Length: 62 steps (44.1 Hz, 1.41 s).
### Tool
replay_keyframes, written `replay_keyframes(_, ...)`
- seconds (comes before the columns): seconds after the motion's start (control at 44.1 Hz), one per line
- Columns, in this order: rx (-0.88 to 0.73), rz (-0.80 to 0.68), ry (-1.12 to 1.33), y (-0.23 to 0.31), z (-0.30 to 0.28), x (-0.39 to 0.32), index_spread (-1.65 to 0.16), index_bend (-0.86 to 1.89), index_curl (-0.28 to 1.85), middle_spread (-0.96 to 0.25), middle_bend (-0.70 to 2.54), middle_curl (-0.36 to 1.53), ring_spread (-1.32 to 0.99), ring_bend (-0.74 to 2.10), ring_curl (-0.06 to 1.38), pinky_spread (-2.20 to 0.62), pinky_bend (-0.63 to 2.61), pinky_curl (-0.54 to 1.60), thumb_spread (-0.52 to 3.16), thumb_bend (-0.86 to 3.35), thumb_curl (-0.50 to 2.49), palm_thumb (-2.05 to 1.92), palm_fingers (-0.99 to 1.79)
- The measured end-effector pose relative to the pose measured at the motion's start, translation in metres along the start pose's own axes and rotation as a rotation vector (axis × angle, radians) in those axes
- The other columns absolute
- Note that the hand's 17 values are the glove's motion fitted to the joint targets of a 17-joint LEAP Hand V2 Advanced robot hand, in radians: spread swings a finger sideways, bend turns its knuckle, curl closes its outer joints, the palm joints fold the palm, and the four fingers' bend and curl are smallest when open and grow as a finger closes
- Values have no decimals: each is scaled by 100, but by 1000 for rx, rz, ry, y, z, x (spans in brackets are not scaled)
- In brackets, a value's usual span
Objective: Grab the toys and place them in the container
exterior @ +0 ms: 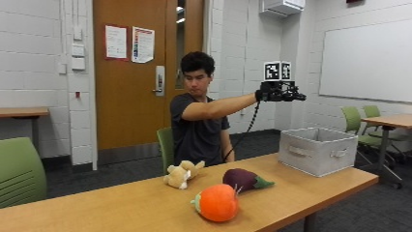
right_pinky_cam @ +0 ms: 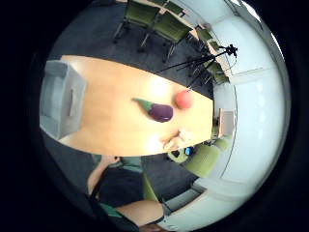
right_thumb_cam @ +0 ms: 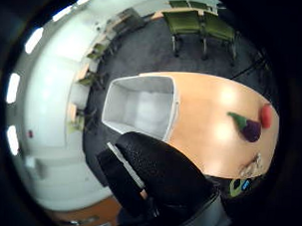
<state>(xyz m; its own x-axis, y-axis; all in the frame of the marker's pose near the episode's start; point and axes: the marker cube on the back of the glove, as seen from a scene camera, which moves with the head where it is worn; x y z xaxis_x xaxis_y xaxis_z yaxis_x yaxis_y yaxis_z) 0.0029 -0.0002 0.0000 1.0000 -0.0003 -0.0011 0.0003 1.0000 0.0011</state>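
I sit at a long wooden table (exterior: pixel 128 203) in a room with white block walls, a brown door (exterior: pixel 132 72), a whiteboard (exterior: pixel 367 60), dark carpet and green chairs (exterior: pixel 19 171). My gloved right hand (exterior: pixel 278 92) is raised at shoulder height, above the grey fabric container (exterior: pixel 317 151) at the table's end — I cannot tell how its fingers are set, and nothing shows in it. The toys lie on the tabletop, well apart from the container: a tan plush animal (exterior: pixel 182 174), a purple eggplant (exterior: pixel 244 180) just beside it, and an orange round toy (exterior: pixel 217 203) near the front edge.
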Motion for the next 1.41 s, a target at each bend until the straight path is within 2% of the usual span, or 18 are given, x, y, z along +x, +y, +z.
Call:
replay_keyframes(0.227,1,1,-5,5,-2,8,-16,19,14,-7,22,12,-21,18,6,-7,39,16,78,-11,1,-16,6)
replay_keyframes(0.454,15,13,-11,8,1,40,-19,18,21,-8,22,19,-25,19,10,-9,41,21,94,-11,3,-17,2)
replay_keyframes(0.658,28,66,3,13,24,116,-20,18,26,-8,22,24,-27,20,13,-8,41,24,98,-11,4,-17,1)
replay_keyframes(0.817,25,128,-37,14,62,191,-20,17,28,-10,25,27,-29,22,16,-7,38,25,100,-11,5,-16,1)
replay_keyframes(0.953,-4,137,-80,17,105,228,-21,18,30,-10,26,30,-30,23,18,-7,37,27,100,-11,6,-16,0)
replay_keyframes(1.406,-208,135,-38,41,274,255,-23,17,35,-12,25,34,-32,17,22,-8,42,32,96,-12,7,-17,0)
